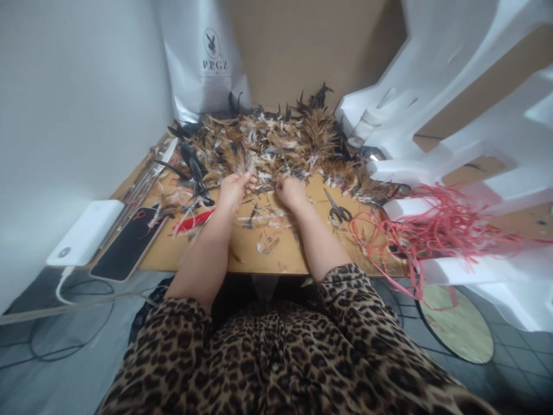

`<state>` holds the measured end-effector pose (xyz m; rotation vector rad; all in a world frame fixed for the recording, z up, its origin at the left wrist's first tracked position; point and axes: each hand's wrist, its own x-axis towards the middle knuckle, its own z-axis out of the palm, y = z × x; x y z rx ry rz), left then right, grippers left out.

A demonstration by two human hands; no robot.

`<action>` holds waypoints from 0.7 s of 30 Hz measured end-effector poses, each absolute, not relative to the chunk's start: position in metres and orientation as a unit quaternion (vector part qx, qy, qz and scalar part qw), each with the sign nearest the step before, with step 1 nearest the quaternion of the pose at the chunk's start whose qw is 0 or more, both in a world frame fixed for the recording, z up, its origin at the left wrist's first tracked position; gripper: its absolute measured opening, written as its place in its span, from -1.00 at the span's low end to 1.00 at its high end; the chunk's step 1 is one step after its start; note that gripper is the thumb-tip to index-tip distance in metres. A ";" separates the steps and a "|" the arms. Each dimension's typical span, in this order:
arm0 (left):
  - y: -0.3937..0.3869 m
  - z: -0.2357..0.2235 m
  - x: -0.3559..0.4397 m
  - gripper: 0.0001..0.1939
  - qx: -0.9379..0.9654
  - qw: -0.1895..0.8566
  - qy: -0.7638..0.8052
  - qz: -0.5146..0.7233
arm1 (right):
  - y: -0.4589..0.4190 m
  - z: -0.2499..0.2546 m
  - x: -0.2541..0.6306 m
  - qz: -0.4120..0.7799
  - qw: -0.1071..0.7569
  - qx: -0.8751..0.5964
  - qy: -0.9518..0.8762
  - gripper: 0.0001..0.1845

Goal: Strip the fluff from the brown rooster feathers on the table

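Note:
A wide heap of brown, white and black feathers [276, 135] covers the back of the wooden table. My left hand [237, 189] is closed, its fingertips pinching the base of a small upright bunch of brown feathers [237, 157]. To its right, my right hand [290, 191] is curled shut at the heap's front edge, and its fingers hide whatever they may hold. Black feathers [194, 170] lie left of my left hand. Loose feather scraps [265, 219] are scattered between my forearms. Black-handled scissors [339, 212] rest on the table right of my right hand.
At left lie a phone [129, 245] and a white power bank [86, 233] with a cable. A red strip [194, 221] is near my left wrist. Tangled pink ribbon [449, 222] hangs over white foam pieces [458, 268] at right. Behind stands a white bag [207, 86].

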<state>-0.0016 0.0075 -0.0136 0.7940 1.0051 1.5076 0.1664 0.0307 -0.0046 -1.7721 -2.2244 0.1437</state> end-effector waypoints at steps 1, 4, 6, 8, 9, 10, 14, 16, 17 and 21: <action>0.007 -0.013 -0.001 -0.80 0.335 0.550 0.426 0.635 | 0.035 -0.005 0.172 0.059 0.159 -0.627 -0.760 -0.76; 0.007 -0.013 -0.001 -0.80 0.333 0.547 0.431 0.635 | 0.045 -0.006 0.187 0.117 0.214 -0.632 -0.736 -0.74; 0.007 -0.012 -0.001 -0.80 0.331 0.546 0.434 0.636 | 0.049 -0.006 0.193 0.130 0.240 -0.631 -0.727 -0.74; 0.007 -0.012 0.000 -0.80 0.325 0.546 0.438 0.636 | 0.049 -0.005 0.195 0.110 0.252 -0.637 -0.720 -0.74; 0.007 -0.012 0.000 -0.80 0.323 0.546 0.440 0.636 | 0.048 -0.004 0.194 0.095 0.255 -0.637 -0.721 -0.73; 0.007 -0.012 0.000 -0.79 0.322 0.547 0.441 0.635 | 0.046 -0.004 0.192 0.082 0.257 -0.634 -0.725 -0.71; 0.005 -0.011 0.000 -0.80 0.324 0.550 0.438 0.633 | 0.036 -0.001 0.178 0.059 0.219 -0.596 -0.770 -0.68; 0.005 -0.010 0.001 -0.81 0.326 0.552 0.433 0.633 | 0.032 -0.003 0.172 0.047 0.182 -0.586 -0.788 -0.71; 0.005 -0.010 0.001 -0.81 0.326 0.553 0.432 0.633 | 0.031 -0.004 0.170 0.043 0.167 -0.587 -0.791 -0.72; 0.004 -0.008 0.002 -0.81 0.323 0.553 0.441 0.628 | 0.036 -0.013 0.169 0.080 0.182 -0.608 -0.769 -0.78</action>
